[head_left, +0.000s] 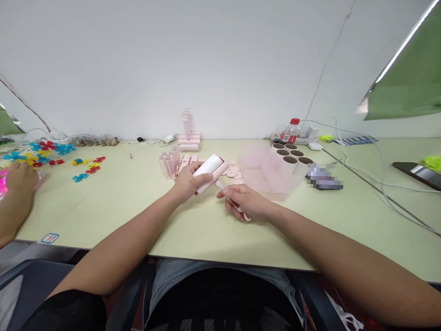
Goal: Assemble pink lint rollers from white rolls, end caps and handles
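Note:
A white roller in a pink holder point(209, 167) is gripped by my left hand point(187, 182), fingers wrapped around it, above the middle of the table. Just right of it, my right hand point(246, 201) closes on a pink handle point(229, 197), whose clear upper end touches or nearly touches the holder's lower end. Behind my left hand stand several clear pink handles point(167, 163), with pink holders beside them. Pink discs point(233, 172) lie beyond my hands, next to a translucent pink bag point(263, 172).
Brown-ended tubes point(289, 159) and a red-capped bottle point(290, 131) are behind the bag. A phone point(422, 175) and cables lie right. Another person's hand point(21, 180) is at the far left near colourful plastic pieces point(43, 154). Pink rollers point(189, 142) stand by the wall.

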Tool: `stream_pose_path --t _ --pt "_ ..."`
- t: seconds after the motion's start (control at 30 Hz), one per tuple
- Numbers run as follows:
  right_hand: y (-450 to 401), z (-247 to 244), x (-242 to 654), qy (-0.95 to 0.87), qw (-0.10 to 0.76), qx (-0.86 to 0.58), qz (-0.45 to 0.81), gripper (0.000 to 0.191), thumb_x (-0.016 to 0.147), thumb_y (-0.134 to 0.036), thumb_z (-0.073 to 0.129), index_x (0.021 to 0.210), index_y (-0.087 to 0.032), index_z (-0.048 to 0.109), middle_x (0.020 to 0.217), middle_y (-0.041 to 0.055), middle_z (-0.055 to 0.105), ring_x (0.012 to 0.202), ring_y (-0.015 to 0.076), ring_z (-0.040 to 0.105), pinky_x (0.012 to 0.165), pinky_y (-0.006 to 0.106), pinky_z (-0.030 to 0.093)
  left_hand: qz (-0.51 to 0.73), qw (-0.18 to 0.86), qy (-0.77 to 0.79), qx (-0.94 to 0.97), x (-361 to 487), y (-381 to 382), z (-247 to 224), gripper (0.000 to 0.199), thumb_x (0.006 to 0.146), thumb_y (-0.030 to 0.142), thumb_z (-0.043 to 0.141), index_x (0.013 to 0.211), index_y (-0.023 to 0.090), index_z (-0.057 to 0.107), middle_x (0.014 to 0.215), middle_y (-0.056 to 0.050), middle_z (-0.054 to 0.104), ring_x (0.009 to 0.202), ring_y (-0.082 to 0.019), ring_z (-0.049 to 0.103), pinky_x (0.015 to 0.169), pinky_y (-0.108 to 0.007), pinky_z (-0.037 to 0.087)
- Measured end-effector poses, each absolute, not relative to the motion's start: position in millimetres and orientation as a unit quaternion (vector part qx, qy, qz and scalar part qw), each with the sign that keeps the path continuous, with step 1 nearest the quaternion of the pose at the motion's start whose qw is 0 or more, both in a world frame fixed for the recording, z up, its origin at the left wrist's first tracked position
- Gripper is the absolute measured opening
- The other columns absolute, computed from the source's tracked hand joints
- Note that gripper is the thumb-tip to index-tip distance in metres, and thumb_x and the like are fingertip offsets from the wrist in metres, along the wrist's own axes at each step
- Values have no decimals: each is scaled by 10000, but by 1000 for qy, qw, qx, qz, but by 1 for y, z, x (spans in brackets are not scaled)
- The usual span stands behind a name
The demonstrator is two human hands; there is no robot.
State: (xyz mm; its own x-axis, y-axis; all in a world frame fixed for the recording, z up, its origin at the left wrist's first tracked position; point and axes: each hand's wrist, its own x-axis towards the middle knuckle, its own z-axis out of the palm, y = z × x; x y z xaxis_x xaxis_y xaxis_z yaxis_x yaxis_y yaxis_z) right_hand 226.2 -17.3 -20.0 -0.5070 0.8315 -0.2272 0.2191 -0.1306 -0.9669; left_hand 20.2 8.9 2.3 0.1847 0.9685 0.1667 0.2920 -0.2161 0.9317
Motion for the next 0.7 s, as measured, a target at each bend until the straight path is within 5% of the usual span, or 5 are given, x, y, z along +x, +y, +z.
stream_pose_path --t 0.43,0.7 --pt "-27 -16 223 -646 226 -464 563 276 1005 -411 371 946 -188 523 484 -76 455 335 75 374 298 164 290 359 436 451 691 22 8 3 575 732 497 666 1209 185 591 834 -5 607 590 -116 500 468 -219 353" --pt "-18 -23 220 -597 245 -475 599 286 984 -487 411 943 -220 508 521 -79 470 342 76 405 275 162 246 347 296 483 748 18 21 9 607 812 513 606 1337 214 545 1209 -84 630 1048 -263 601 846 -375 496"
